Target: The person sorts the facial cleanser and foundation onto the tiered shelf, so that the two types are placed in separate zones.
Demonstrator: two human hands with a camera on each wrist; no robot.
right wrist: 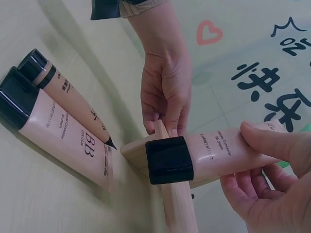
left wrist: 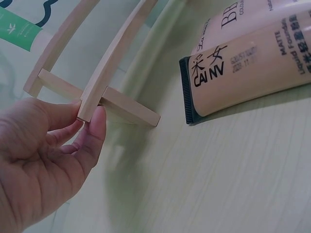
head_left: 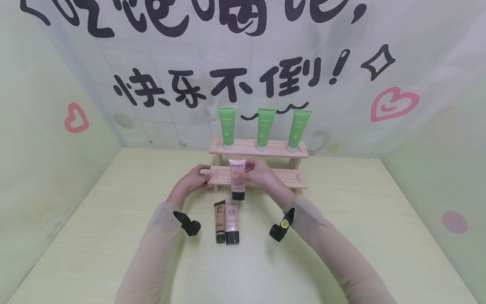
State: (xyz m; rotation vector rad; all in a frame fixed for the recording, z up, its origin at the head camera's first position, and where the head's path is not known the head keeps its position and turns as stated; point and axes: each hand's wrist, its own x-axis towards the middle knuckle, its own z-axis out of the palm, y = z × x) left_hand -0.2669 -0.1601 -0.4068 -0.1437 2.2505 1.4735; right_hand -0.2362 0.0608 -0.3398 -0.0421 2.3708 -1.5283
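My right hand (head_left: 261,172) holds a pink BB cream tube (head_left: 238,179) upright, black cap down, in front of the lower shelf of a small wooden two-step rack (head_left: 281,179). In the right wrist view, the thumb lies on one face of that tube (right wrist: 218,153) and the fingers curl behind it. My left hand (head_left: 195,178) pinches the left end of the lower shelf, thumb above and fingers below in the left wrist view. On the table before the rack lie a second pink BB cream tube (head_left: 232,221) and a tan foundation tube (head_left: 220,221), side by side.
Three green tubes stand on the upper shelf: one at the left (head_left: 228,126), one in the middle (head_left: 265,128) and one at the right (head_left: 299,128). The pale table (head_left: 95,236) meets a printed back wall (head_left: 182,122) behind the rack, with side walls left and right.
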